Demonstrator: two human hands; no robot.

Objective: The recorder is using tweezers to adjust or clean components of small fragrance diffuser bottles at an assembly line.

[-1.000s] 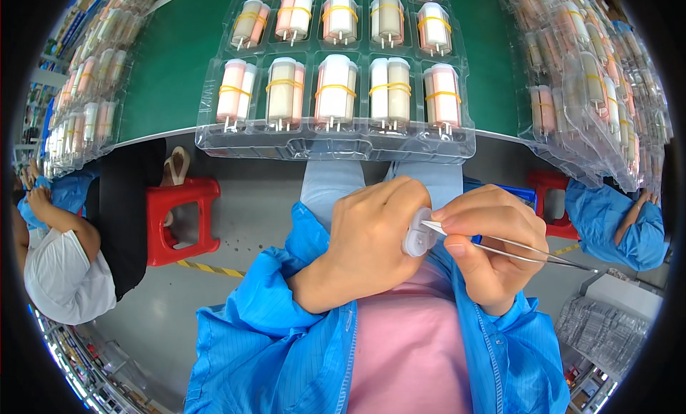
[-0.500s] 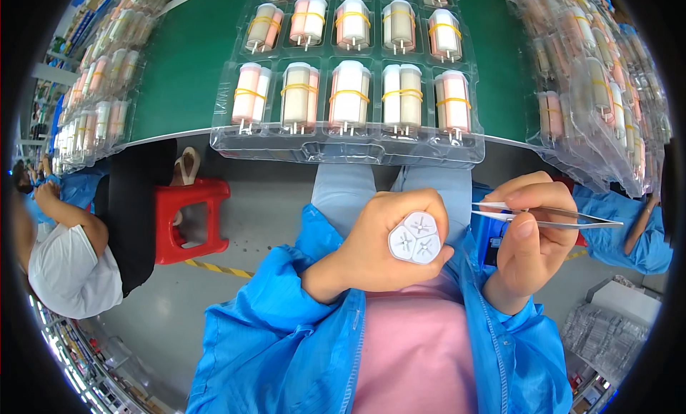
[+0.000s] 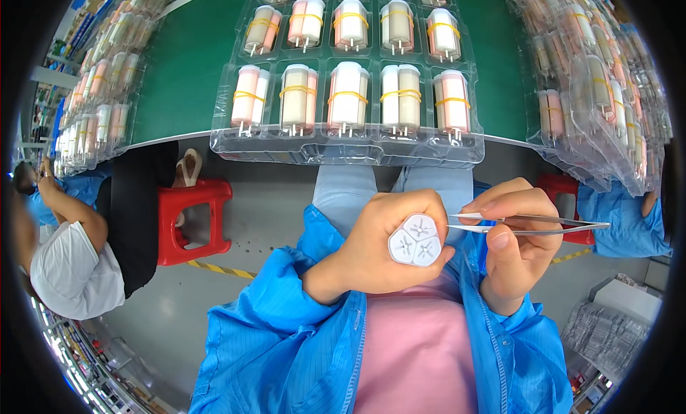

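Observation:
My left hand [image 3: 386, 235] is wrapped round a bundle of tubes [image 3: 414, 240], whose white end faces up. That end has three sections, each with small slots; the rest of the bundle is hidden in my fist. In my right hand [image 3: 513, 239] are metal tweezers [image 3: 550, 224], pinched between thumb and fingers. Their two tips are apart and point left, close to the fingers of my left hand. I see nothing between the tips. Beyond my lap, a clear plastic tray [image 3: 343, 151] holds rows of similar bundles [image 3: 348, 96] in white, pink and grey, banded with yellow elastic.
The tray rests on a green table [image 3: 179, 78], overhanging its near edge. More stacked trays stand at the left [image 3: 100, 121] and right [image 3: 607, 106]. A red stool [image 3: 193, 221] and a person in a white shirt [image 3: 78, 271] are at the left; another blue-sleeved person [image 3: 622, 221] sits right.
My right hand has moved left with the tweezers, bringing their tips nearer to the bundle. My left hand has stayed almost still.

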